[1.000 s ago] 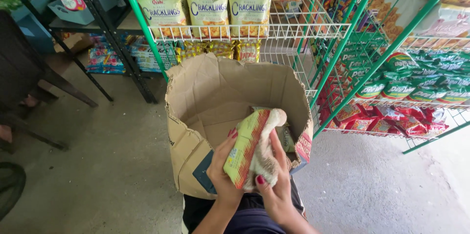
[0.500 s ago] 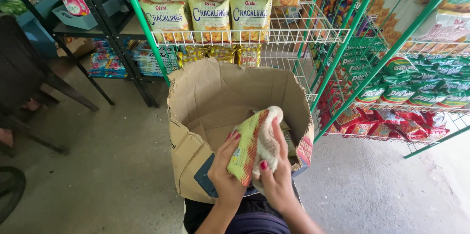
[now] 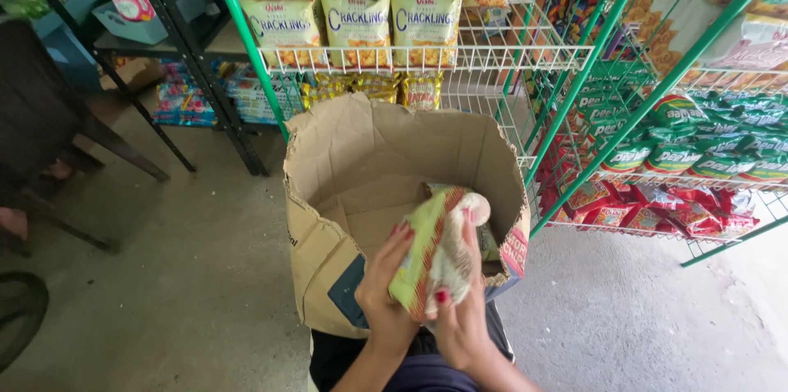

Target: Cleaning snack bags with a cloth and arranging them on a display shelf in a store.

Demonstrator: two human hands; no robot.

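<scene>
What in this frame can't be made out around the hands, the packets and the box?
- Box floor, head view: mostly hidden behind the packets and both hands.
- How many packets: they overlap, and the left hand and right hand cover them.
- Other packs left in the box: only a sliver shows by the right wall.
- Forearms: cut off by the bottom edge.

One cardboard box (image 3: 361, 170) stood open. Two hands, left (image 3: 384, 298) and right (image 3: 460, 318), held one snack pack (image 3: 435, 252). Beyond them, three yellow snack bags (image 3: 357, 22) fronted one wire shelf (image 3: 525, 51).
</scene>
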